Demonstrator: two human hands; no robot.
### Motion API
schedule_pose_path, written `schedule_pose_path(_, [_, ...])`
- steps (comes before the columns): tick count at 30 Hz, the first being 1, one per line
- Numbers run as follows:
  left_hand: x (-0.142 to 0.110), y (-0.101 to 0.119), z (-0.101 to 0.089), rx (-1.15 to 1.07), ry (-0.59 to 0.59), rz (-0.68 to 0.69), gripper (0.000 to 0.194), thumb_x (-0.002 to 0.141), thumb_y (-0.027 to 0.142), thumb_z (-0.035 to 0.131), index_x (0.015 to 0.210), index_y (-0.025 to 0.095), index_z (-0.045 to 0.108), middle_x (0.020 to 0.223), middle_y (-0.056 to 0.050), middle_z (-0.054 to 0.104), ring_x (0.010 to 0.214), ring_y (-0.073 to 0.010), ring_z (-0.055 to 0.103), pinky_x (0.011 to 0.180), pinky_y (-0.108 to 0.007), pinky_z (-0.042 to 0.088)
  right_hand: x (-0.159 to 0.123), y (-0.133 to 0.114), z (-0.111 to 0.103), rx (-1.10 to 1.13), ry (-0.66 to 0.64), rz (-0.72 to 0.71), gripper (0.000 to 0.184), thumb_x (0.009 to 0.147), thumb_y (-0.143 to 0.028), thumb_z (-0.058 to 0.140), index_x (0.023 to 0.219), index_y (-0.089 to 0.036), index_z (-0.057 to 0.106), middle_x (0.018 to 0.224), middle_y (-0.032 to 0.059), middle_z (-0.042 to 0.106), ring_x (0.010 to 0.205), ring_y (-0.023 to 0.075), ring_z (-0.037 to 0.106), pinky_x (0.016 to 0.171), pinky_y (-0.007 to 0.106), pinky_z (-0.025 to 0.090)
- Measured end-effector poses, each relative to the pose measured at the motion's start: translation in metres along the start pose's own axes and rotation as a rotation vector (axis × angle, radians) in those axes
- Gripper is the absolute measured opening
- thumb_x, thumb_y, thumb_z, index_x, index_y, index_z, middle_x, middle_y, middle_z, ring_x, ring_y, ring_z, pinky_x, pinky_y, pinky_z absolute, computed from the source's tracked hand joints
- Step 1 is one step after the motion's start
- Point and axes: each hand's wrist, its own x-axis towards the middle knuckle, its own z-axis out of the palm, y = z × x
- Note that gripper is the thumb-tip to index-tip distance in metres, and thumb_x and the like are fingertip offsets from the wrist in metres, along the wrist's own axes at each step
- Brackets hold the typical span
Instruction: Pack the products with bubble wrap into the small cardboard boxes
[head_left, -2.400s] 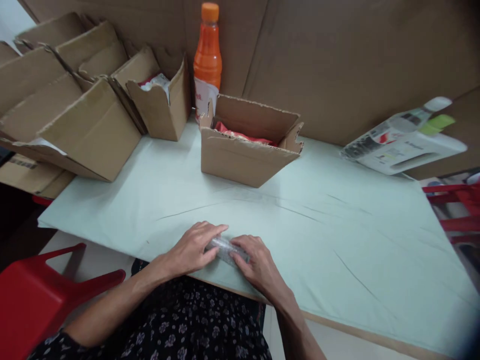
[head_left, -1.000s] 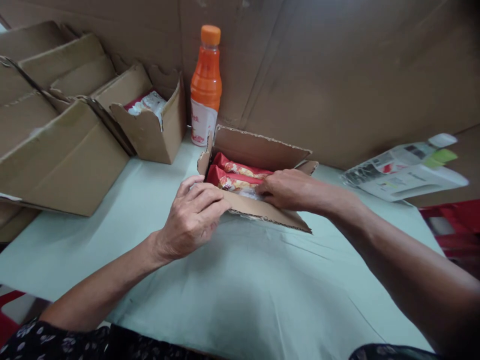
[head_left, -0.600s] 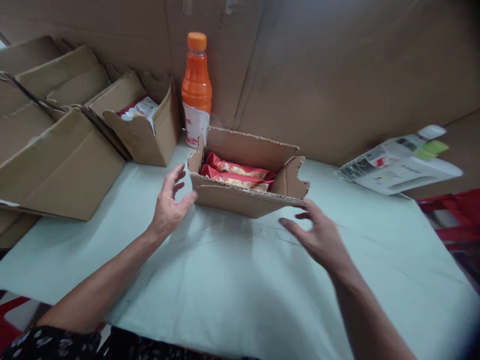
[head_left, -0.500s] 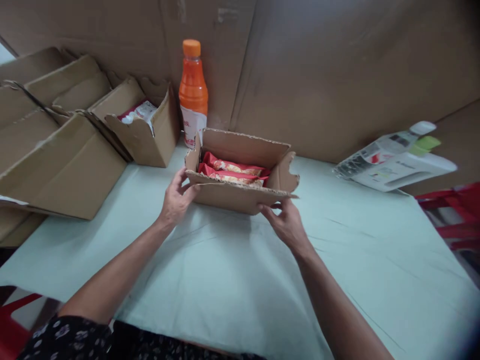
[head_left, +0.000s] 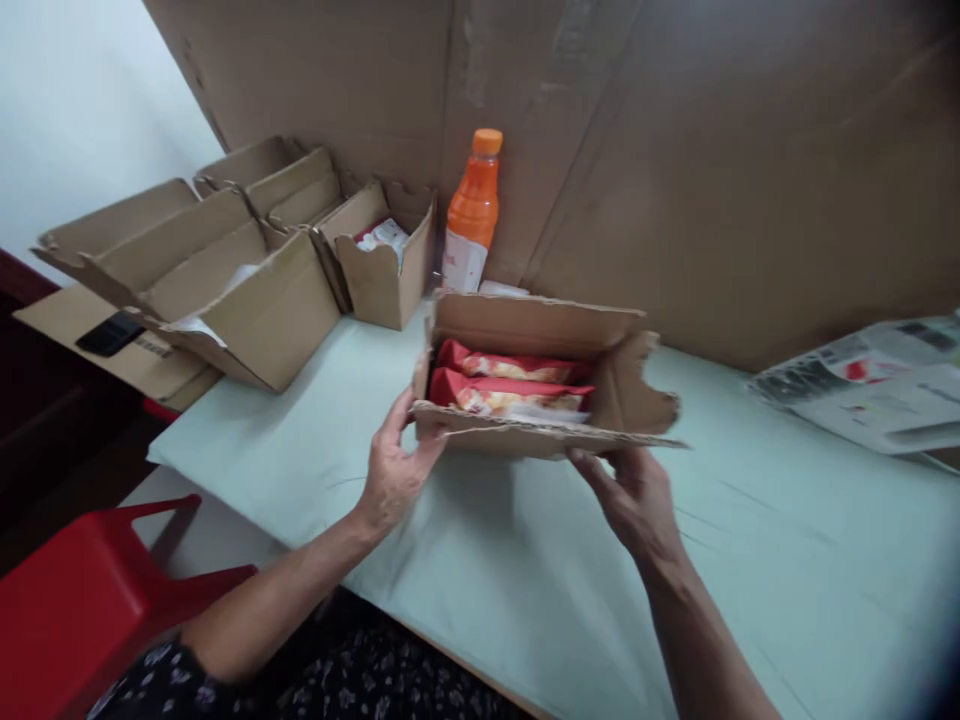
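A small open cardboard box (head_left: 525,325) hangs a little above the pale green table (head_left: 787,560), tipped toward me. Red snack packets (head_left: 510,385) lie side by side inside it. My left hand (head_left: 396,470) grips the box's left front corner, thumb on the rim. My right hand (head_left: 634,490) holds it from below at the right front, fingers curled under the near wall.
An orange drink bottle (head_left: 472,215) stands by the cardboard backdrop. A smaller open box (head_left: 386,270) with packets and larger open cartons (head_left: 247,300) stand at the back left. Printed papers (head_left: 862,385) lie at right. A red plastic stool (head_left: 82,600) is at lower left.
Both hands left the box after the wrapped item went in, then took hold of its front. The box now comes up off the table toward me, and my view swung left.
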Motion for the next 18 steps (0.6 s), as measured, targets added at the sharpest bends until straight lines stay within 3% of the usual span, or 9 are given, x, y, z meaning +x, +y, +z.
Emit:
schedule_pose_path(4, [-0.014,-0.007,-0.061,0.133,0.261,0.001,0.045,0.092,0.043,0.066,0.130,0.021,0.057,0.124,-0.009,0.069,0.113,-0.0221,0.067,0.101,-0.035,0.055,0.054,-0.047,0.075,0.177,-0.207,-0.061,0.043,0.084,-0.058,0.066,0.101,-0.019,0.065,0.098,0.0105,0.074,0.085,0.0256,0.069,0.072,0.038,0.058])
schedule_pose_path(8, [-0.022,-0.019,-0.097,0.163,0.440,-0.015,0.050,0.093,0.039,0.064,0.139,0.024,0.053,0.135,-0.010,0.063,0.123,-0.0242,0.064,0.107,-0.038,0.053,0.101,-0.086,0.144,0.308,-0.393,-0.212,0.044,0.088,-0.045,0.060,0.125,-0.020,0.061,0.126,0.0098,0.069,0.106,0.0260,0.066,0.086,0.039,0.058])
schedule_pose_path(10, [-0.025,-0.030,-0.104,0.188,0.461,-0.010,0.057,0.094,0.037,0.062,0.147,0.026,0.044,0.147,-0.012,0.054,0.134,-0.0259,0.057,0.110,-0.040,0.051,0.114,-0.100,0.174,0.309,-0.409,-0.218,0.049,0.091,-0.039,0.057,0.137,-0.022,0.055,0.137,0.0089,0.064,0.115,0.0256,0.063,0.089,0.038,0.057])
schedule_pose_path(13, [-0.026,-0.048,-0.106,0.241,0.404,-0.001,0.068,0.096,0.033,0.059,0.157,0.029,0.029,0.161,-0.013,0.037,0.149,-0.0280,0.040,0.113,-0.042,0.050,0.122,-0.112,0.211,0.301,-0.329,-0.176,0.054,0.094,-0.032,0.051,0.146,-0.020,0.045,0.142,0.0109,0.059,0.123,0.0244,0.059,0.095,0.037,0.055])
schedule_pose_path(18, [-0.004,-0.065,-0.103,0.218,0.361,-0.021,0.074,0.096,0.028,0.057,0.160,0.033,0.019,0.167,-0.013,0.026,0.155,-0.0272,0.030,0.116,-0.046,0.045,0.127,-0.107,0.262,0.249,-0.233,-0.183,0.057,0.096,-0.030,0.046,0.148,-0.008,0.038,0.147,0.0215,0.052,0.134,0.0263,0.053,0.106,0.042,0.051])
